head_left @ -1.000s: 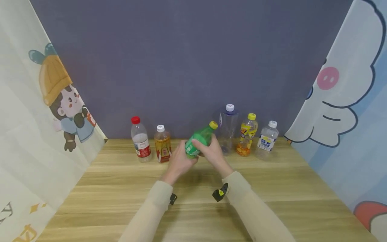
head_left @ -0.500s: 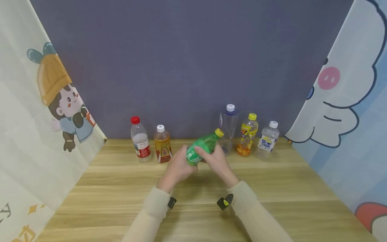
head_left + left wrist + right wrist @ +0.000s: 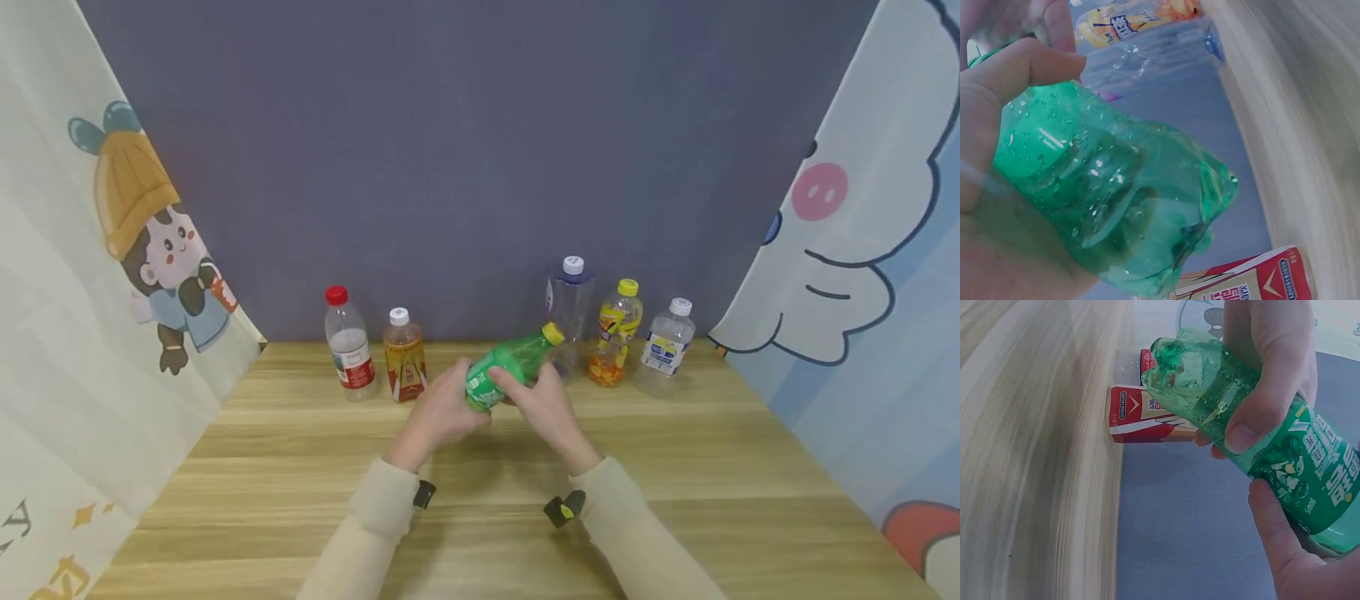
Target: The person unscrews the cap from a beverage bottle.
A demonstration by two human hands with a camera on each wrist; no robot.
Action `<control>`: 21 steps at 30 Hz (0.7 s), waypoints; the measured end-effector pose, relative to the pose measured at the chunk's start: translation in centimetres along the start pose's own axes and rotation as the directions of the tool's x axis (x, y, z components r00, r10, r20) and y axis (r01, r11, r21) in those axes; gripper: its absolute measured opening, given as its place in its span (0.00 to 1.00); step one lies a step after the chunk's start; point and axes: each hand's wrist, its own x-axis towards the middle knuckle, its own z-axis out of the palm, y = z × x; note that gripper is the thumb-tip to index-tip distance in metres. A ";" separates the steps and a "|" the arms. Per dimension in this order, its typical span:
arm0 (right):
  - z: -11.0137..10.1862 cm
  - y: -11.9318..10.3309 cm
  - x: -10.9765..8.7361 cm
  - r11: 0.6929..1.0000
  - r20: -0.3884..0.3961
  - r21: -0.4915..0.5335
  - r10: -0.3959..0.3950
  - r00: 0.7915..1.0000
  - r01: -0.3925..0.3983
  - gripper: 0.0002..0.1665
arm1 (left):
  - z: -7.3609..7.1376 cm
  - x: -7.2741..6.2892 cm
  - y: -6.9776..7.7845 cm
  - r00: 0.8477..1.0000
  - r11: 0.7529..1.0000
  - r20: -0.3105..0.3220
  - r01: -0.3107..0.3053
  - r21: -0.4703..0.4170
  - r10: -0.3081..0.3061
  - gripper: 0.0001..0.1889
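A green plastic bottle [image 3: 507, 372] with a yellow cap [image 3: 552, 334] is held tilted over the table, its cap end up and to the right. My left hand [image 3: 444, 410] grips its lower half, the thumb lying across the side. Beads of water show on its clear green base [image 3: 1147, 212] in the left wrist view. My right hand [image 3: 549, 408] holds it higher up, near the shoulder, with the thumb along the green label [image 3: 1310, 469]. The far fingers of both hands are partly hidden behind the bottle.
At the back left stand a red-capped bottle [image 3: 350, 350] and an amber-labelled bottle [image 3: 405, 358]. A tall clear bottle [image 3: 570, 312], a yellow-capped bottle [image 3: 615, 333] and a white-capped bottle [image 3: 666, 346] stand back right. Behind the wooden table [image 3: 480, 533] rises a grey-blue panel [image 3: 480, 167].
Both hands have brought the green bottle slightly right and lower in the head view, and it leans further toward the horizontal. The standing bottles have stayed where they were.
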 end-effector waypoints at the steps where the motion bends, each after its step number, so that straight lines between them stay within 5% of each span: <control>1: 0.0 0.0 0.0 1.000 0.001 0.008 0.000 1.000 0.000 0.33 | 0.0 0.0 0.0 1.000 1.000 0.008 0.001 0.002 -0.001 0.33; 14: -0.5 -0.4 0.1 0.999 0.060 0.049 0.002 0.998 -0.004 0.32 | -1.0 0.1 -0.3 1.000 1.000 -0.004 -0.015 0.002 0.015 0.31; 21: -2.4 -0.7 0.2 1.000 0.093 -0.001 -0.011 0.996 0.011 0.28 | -1.4 0.0 -1.0 1.000 1.000 0.015 0.000 0.018 0.000 0.30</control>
